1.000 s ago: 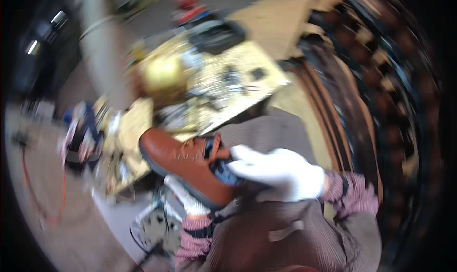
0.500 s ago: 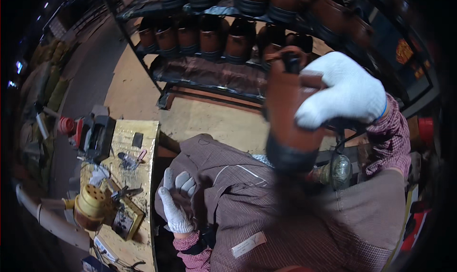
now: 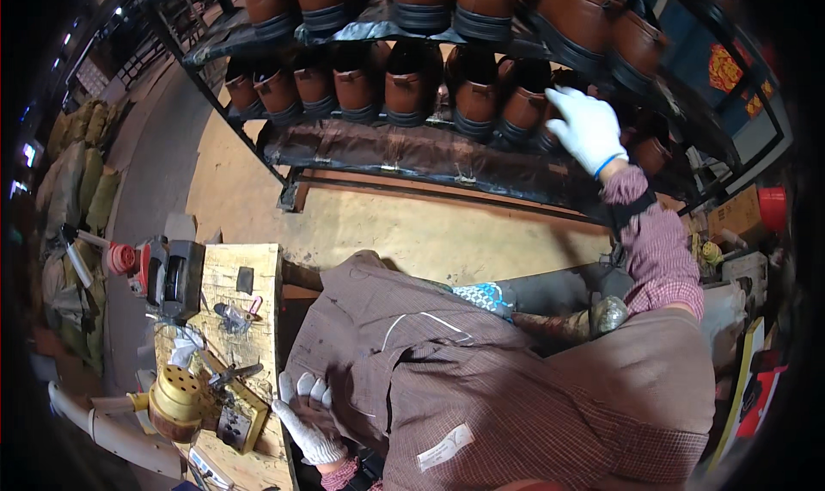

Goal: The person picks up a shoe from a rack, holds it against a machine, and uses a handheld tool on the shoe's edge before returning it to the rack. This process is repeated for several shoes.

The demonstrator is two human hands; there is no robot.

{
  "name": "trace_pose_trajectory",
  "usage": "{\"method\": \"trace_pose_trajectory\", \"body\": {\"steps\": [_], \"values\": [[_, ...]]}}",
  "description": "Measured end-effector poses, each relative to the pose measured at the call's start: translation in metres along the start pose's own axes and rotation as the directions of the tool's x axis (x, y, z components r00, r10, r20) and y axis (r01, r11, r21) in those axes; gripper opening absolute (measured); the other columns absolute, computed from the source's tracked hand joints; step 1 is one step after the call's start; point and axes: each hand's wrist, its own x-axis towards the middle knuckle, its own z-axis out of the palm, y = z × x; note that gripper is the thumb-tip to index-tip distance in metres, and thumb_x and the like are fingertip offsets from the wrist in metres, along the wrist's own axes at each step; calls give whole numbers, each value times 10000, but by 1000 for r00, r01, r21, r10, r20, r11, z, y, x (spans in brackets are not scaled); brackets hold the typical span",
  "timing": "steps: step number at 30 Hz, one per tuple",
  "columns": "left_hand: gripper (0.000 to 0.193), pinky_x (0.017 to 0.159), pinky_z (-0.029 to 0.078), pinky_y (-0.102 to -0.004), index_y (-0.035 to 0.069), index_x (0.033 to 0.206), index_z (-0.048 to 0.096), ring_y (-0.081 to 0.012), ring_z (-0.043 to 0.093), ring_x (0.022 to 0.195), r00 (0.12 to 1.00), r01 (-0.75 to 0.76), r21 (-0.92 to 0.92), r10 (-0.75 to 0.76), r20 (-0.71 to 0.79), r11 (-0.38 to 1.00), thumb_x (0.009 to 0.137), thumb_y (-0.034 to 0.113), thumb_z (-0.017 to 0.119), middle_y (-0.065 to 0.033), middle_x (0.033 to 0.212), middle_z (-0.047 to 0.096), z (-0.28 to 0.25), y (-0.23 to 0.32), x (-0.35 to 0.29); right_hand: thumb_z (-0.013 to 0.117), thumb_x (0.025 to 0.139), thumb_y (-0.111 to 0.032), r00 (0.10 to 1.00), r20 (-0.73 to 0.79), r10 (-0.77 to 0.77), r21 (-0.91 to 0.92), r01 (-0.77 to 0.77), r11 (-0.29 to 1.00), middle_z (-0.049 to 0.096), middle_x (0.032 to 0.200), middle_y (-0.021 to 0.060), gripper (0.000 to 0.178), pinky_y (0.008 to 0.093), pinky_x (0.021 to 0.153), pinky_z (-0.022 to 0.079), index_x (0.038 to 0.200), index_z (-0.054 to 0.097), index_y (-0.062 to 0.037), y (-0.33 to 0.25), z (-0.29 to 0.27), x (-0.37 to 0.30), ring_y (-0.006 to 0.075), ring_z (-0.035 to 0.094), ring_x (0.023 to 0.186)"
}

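Note:
My right hand [image 3: 591, 131], in a white knit glove, reaches out to the rack's middle shelf. Its thumb and fingers are around the upper part of a brown leather boot [image 3: 550, 138] with a dark sole; the hand hides much of that boot. Close beside it stands another brown boot [image 3: 522, 108], in a row of several like it with their heels toward me. My left hand [image 3: 309, 418], gloved too, lies palm up with fingers spread and nothing in it, between my brown apron [image 3: 481, 371] and the workbench [image 3: 262, 289].
Several more boots [image 3: 421, 5] stand on the rack's upper shelf. A dark wrapped lower shelf [image 3: 369, 151] runs beneath. On the bench are a yellow perforated tool [image 3: 176, 392], pliers [image 3: 236, 373] and a black tool [image 3: 182, 276]. A cardboard box [image 3: 737, 216] sits at the right.
My right hand has carried the boot from above my lap forward to the rack's middle shelf. My left hand has moved a little lower. The view has shifted, showing more of the rack.

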Motion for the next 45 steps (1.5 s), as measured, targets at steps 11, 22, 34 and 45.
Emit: {"method": "trace_pose_trajectory", "body": {"steps": [11, 22, 34, 45], "values": [[1143, 1163, 501, -365, -15, 1731, 199, -253, 619, 1358, 766, -188, -132, 229, 600, 973, 934, 487, 846, -213, 1575, 565, 110, -31, 41, 496, 1162, -352, 693, 14, -720, -173, -708, -685, 749, 1319, 194, 435, 474, 925, 648, 1342, 674, 1, -368, -65, 110, 375, 748, 1127], [879, 1005, 602, -393, 69, 1542, 522, -235, 666, 1211, 771, 297, -590, 176, 612, 751, 997, 758, 544, -90, 1397, 659, 100, -107, 51, 597, 1133, -309, 806, 279, -523, 39, -554, -832, 767, 1240, 159, 422, 411, 949, 633, 1407, 680, 1, -480, -60, 26, 314, 743, 1144], [1191, 1183, 478, -399, -12, 1599, 426, -257, 576, 1378, 678, 242, -325, 80, 731, 914, 867, 919, 552, -132, 1539, 568, 112, -94, 52, 715, 992, -257, 472, -490, -733, 677, 735, 21, 780, 1175, 116, 274, 427, 899, 580, 1212, 780, -107, -444, -34, -1, 326, 740, 1029], [814, 1115, 556, -543, 142, 1667, 421, -364, 658, 1331, 934, 38, -465, 134, 331, 884, 1079, 702, 479, -203, 1563, 599, -26, -58, 33, 691, 997, -349, 943, 82, -323, 868, 92, 488, 788, 1179, 143, 360, 398, 983, 589, 1221, 797, -88, -113, -3, 61, 329, 751, 1107]]}}
